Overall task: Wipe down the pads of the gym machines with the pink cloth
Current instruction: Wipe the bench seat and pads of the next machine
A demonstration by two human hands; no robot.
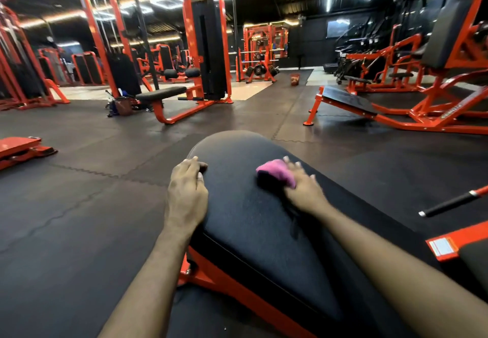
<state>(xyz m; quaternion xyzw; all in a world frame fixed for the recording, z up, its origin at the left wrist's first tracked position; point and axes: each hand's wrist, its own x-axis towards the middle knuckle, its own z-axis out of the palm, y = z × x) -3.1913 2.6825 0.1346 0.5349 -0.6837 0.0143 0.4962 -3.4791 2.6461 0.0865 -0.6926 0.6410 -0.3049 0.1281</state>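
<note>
A long black bench pad (245,205) on an orange frame runs away from me in the lower middle of the view. My right hand (303,184) presses the bunched pink cloth (276,171) flat onto the pad's right half, near its rounded far end. My left hand (186,195) rests palm down on the pad's left edge, fingers curled over the side, holding nothing. The right hand is slightly blurred.
Black rubber floor mats surround the bench. An orange cable machine with a black seat (161,93) stands ahead left, a decline bench (348,101) and orange leg machine ahead right. A black bar handle (454,201) juts in at right. An orange plate (19,147) lies at left.
</note>
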